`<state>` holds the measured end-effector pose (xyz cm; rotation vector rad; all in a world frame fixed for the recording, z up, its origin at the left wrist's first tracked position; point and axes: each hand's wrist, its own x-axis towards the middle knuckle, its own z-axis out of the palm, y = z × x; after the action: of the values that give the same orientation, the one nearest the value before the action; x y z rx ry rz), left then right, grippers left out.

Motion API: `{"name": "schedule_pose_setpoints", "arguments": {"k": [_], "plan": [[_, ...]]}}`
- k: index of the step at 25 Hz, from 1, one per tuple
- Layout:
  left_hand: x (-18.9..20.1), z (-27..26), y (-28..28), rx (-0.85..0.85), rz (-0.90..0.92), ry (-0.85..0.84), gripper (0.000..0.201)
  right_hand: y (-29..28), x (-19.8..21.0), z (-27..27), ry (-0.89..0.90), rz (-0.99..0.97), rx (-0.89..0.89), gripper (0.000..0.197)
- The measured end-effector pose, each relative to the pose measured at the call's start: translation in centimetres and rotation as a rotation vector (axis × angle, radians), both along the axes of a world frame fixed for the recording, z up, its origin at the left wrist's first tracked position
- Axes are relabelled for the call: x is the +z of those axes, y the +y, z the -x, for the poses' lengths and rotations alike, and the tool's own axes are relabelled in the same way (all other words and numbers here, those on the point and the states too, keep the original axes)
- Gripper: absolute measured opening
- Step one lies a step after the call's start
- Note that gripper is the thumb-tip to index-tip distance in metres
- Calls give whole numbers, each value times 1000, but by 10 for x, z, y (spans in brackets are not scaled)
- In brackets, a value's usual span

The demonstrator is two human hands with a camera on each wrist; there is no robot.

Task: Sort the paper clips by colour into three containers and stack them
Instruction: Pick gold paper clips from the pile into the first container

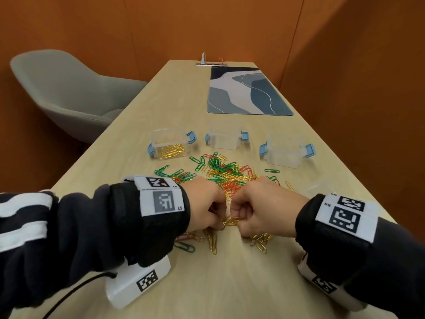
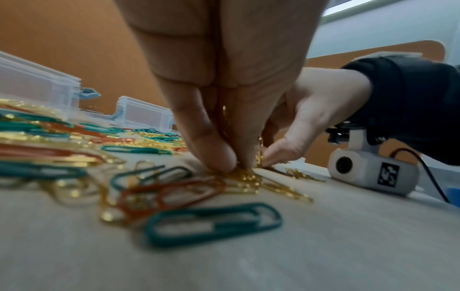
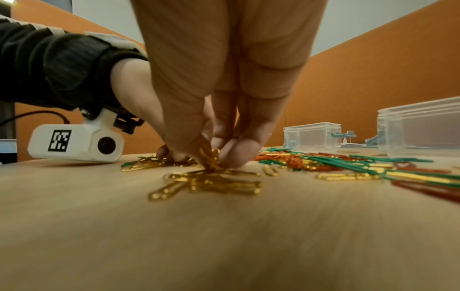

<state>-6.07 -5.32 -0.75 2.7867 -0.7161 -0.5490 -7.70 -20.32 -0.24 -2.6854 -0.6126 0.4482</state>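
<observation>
Counter first: it carries three clear containers in a row, the left container already holding gold clips, the middle container and right container looking empty. Before them lies the mixed pile of green, red and gold clips. Nearer still, the left hand and right hand meet, fingers curled, both pinching a bunch of gold clips. Gold gathering seems under way; next the bunch likely needs lifting to the left container without dropping strays. The right wrist view shows loose gold clips under the fingertips, hidden from the head view.
</observation>
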Motion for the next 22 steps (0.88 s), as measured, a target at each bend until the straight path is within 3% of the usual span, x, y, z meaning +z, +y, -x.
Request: {"name": "schedule_pose_setpoints", "arguments": {"k": [2, 4, 7, 11, 13, 17, 20, 22], "plan": [[0, -5, 7, 142, 153, 125, 6, -1, 1, -1, -24, -34, -25, 12], [3, -9, 15, 320, 386, 371, 4, -5, 2, -3, -72, -90, -73, 11], [8, -11, 20, 515, 672, 697, 16, -9, 2, -6, -169, -277, -158, 12], [9, -6, 11, 638, 863, 886, 27, -2, 3, -1, -268, -496, -32, 11], [8, -4, 6, 644, 900, 904, 29, 2, 1, 0, -284, -502, 48, 12], [10, -4, 11, 657, 795, 838, 35, -11, 4, 8, -257, -514, -20, 26], [13, -5, 26, 604, 637, 717, 41, -10, 6, 24, -71, -406, 214, 23], [9, -5, 32, 507, 498, 538, 43, -2, 5, 36, 87, -357, 377, 20]]}}
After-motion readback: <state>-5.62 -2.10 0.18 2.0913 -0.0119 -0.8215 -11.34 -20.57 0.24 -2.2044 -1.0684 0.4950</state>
